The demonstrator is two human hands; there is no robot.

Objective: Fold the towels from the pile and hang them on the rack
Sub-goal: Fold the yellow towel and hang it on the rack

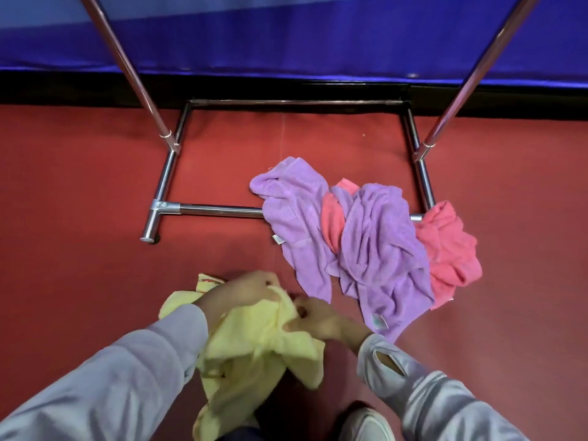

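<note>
A crumpled yellow towel (254, 345) hangs between both my hands, low in the head view. My left hand (245, 289) grips its upper edge from the left. My right hand (315, 316) pinches the same edge just to the right. On the red floor lies the pile: two purple towels (378, 246) tangled with a pink towel (448, 249), draped over the front bar of the chrome rack's base (216, 209). The rack's two uprights (127, 68) rise out of the top of the frame; its hanging bar is out of view.
Red carpet (79, 218) covers the floor. A blue curtain wall (292, 36) with a black skirting runs behind the rack. A white shoe (366, 421) shows at the bottom edge beside the towel's hanging end.
</note>
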